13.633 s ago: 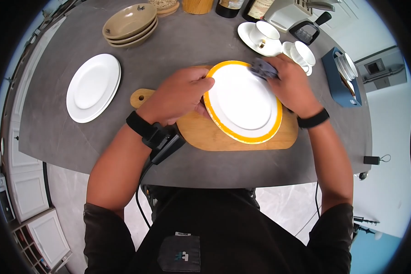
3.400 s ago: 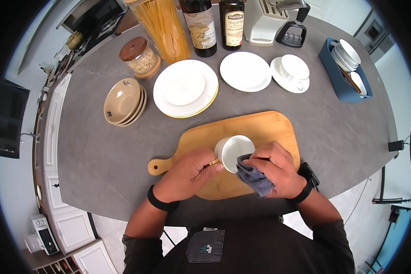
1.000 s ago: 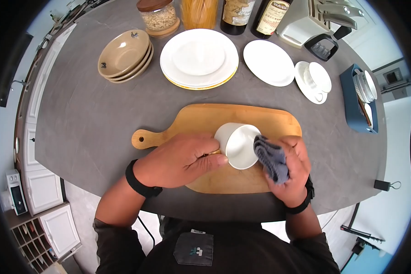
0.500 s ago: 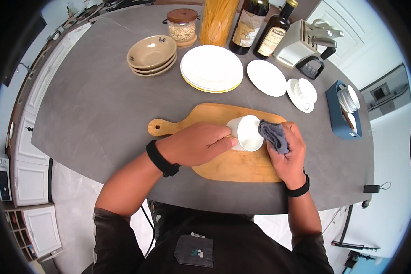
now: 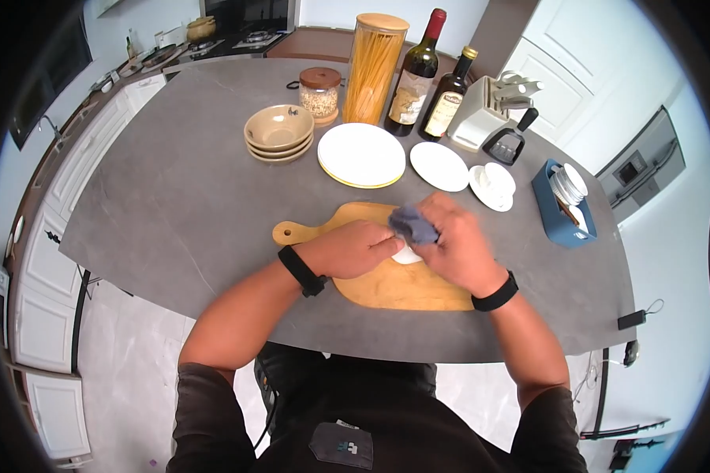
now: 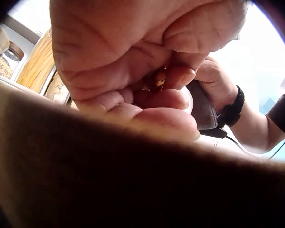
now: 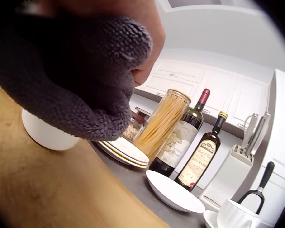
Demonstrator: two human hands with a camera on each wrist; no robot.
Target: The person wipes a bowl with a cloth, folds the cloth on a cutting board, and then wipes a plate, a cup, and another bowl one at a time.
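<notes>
Over the wooden cutting board, my left hand holds a white cup by its handle; in the left wrist view the fingers curl round the gold handle. My right hand grips a grey-blue cloth that lies against the cup's upper side. Hand and cloth cover most of the cup in the head view. The right wrist view has the cloth bunched over the cup, whose white lower part shows just above the board.
Behind the board stand stacked bowls, stacked plates, a single plate and a cup on a saucer. Farther back are jars, two bottles and a knife block. A blue bin with dishes stands right.
The right hand and cloth have moved from the cup's right rim over its top, hiding its opening. Earlier, the hands held a yellow-rimmed plate. The head view has tilted up.
</notes>
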